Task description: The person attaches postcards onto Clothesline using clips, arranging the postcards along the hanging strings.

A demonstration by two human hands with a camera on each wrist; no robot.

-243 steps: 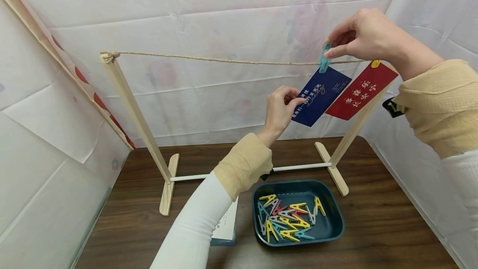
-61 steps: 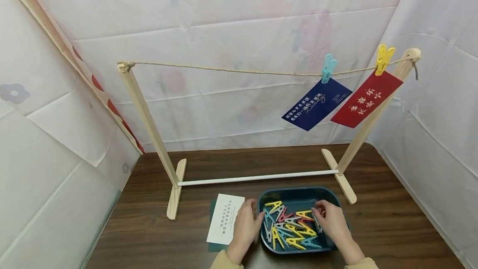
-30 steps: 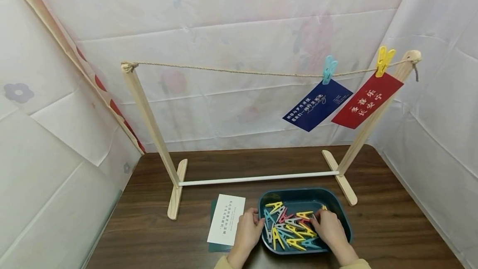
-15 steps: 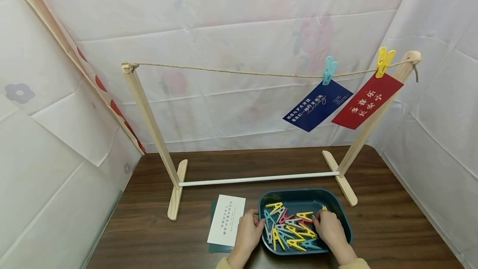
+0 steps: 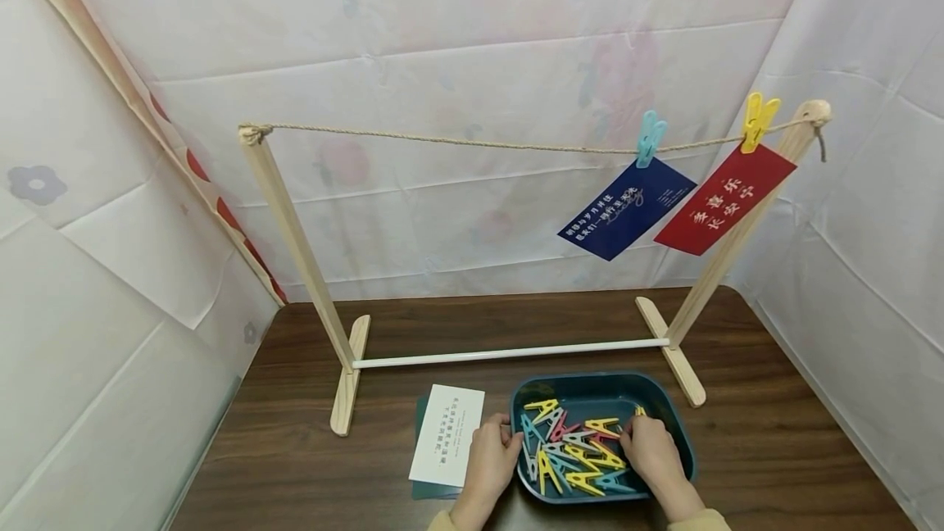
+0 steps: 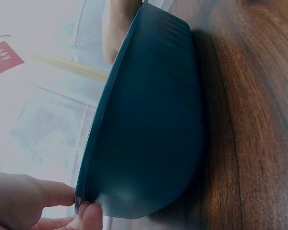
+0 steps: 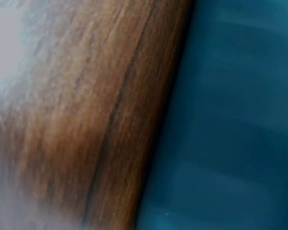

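White sheeting walls the dark wooden desk (image 5: 310,449); the left hand (image 5: 490,457) grips the near-left rim of the teal tray (image 5: 674,433), thumb and fingers pinching its edge; the right hand (image 5: 652,453) reaches into the tray, fingertips among the coloured clothespins (image 5: 571,453), whether it pinches one I cannot tell; a white card (image 5: 448,434) lies just left of the left hand.

Large white Chinese characters are borne by the red card (image 5: 723,199), apparently 幸康乐宁 and 长安宁, though not read with certainty. Smaller white lines are printed on the blue card (image 5: 627,207), and dark lines on the white card (image 5: 447,434); both are illegible.
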